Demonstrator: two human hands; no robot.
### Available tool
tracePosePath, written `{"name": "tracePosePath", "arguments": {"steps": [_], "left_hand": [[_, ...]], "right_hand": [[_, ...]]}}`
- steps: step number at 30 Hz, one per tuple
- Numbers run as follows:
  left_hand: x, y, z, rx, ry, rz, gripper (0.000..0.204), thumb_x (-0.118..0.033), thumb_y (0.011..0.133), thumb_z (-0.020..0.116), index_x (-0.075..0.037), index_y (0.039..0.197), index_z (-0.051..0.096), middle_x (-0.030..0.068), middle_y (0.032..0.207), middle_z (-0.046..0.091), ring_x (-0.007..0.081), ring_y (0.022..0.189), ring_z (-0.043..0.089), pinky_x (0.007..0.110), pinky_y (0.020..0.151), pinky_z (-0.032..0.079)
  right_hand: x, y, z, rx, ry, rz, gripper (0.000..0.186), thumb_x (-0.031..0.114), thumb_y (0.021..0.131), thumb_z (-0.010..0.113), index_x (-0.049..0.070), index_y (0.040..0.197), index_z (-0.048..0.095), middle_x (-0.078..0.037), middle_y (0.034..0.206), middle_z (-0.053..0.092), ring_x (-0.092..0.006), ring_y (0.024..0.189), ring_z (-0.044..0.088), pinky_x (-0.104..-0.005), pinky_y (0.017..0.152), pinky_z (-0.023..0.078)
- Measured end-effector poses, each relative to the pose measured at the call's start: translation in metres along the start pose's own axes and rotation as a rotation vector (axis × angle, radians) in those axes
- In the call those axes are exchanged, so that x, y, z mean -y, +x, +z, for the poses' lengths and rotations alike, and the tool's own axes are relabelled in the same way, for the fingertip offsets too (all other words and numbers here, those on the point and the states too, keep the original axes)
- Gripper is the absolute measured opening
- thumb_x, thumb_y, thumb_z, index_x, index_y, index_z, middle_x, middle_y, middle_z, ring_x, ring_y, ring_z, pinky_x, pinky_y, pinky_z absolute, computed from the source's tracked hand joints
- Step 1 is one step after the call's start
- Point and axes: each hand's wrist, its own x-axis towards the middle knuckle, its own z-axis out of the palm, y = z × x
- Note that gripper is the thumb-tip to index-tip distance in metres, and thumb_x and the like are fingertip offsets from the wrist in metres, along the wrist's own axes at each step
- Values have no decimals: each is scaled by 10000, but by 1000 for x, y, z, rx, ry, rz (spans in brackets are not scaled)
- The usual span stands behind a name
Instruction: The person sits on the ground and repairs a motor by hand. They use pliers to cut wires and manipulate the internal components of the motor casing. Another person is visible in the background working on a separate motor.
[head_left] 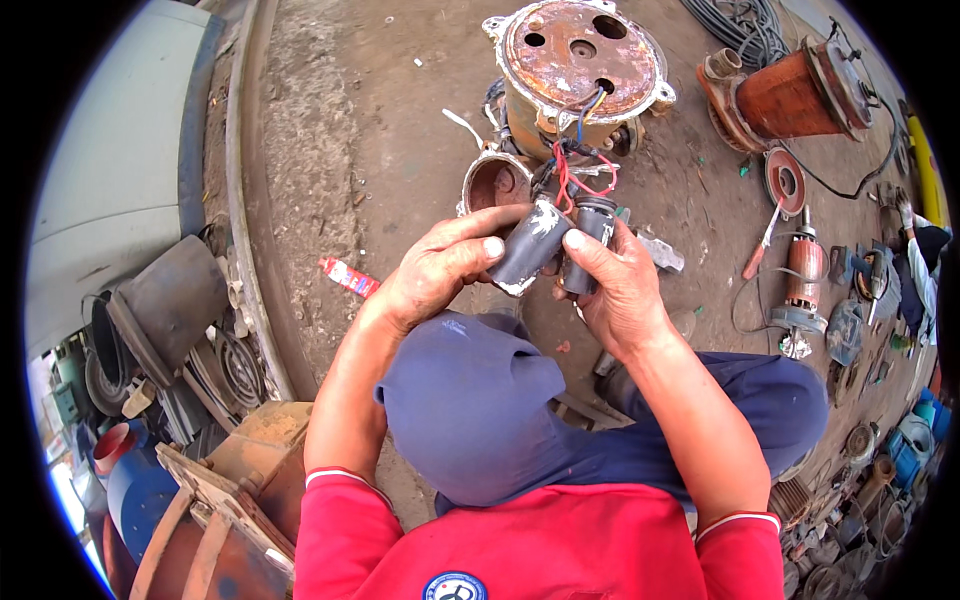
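Two bare hands meet above bent knees in blue trousers, both forearms rising from red sleeves at the lower edge. The left hand curls closed around a dark grey cylinder smeared with white, thumb pressed along its side. The right hand grips a second, black cylinder just beside the first, fingers wrapped round its lower part. Red and blue wires run from the cylinders' tops up to a rusty motor housing standing on the dirt floor just beyond the hands. A rusty round cap lies open beside it, hollow side up.
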Motion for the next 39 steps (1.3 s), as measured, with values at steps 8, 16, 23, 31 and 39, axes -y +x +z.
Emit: {"name": "tracePosePath", "arguments": {"steps": [8, 16, 23, 31, 39], "left_hand": [[-5, -4, 2, 15, 59, -24, 650, -300, 903, 693, 40, 1410, 470, 151, 1222, 623, 224, 1051, 645, 371, 852, 554], [-16, -2, 12, -17, 117, -81, 733, -327, 868, 734, 17, 1440, 429, 134, 1248, 623, 216, 1089, 638, 377, 947, 502], [-23, -3, 12, 27, 185, 10, 759, -326, 822, 781, 4, 1423, 455, 119, 1186, 641, 174, 928, 655, 299, 752, 537], [-29, -5, 22, -132, 318, -40, 714, -205, 805, 785, -78, 1439, 480, 69, 1037, 676, 138, 776, 641, 276, 681, 525], [-19, -1, 7, -73, 54, -7, 400, -293, 966, 526, 40, 1184, 559, 191, 985, 684, 236, 803, 691, 341, 702, 553]], "right_hand": [[3, -6, 4, -6, 12, 62, 356, 227, 931, 677, 47, 1208, 546, -61, 989, 661, -153, 760, 664, -266, 571, 513], [10, -9, 5, 20, -15, 127, 342, 311, 973, 598, 52, 1193, 565, -72, 923, 669, -152, 674, 661, -259, 534, 531], [24, -13, 5, 179, 94, 126, 407, 324, 1020, 423, 46, 1307, 493, -123, 1062, 663, -254, 815, 701, -342, 621, 591], [30, -13, -1, 173, 55, 113, 421, 292, 1008, 455, 8, 1319, 461, -220, 1125, 671, -299, 840, 715, -381, 698, 603], [25, -8, -1, 42, 37, 69, 372, 277, 998, 517, -10, 1233, 502, -213, 1039, 692, -260, 865, 704, -374, 795, 590]]}}
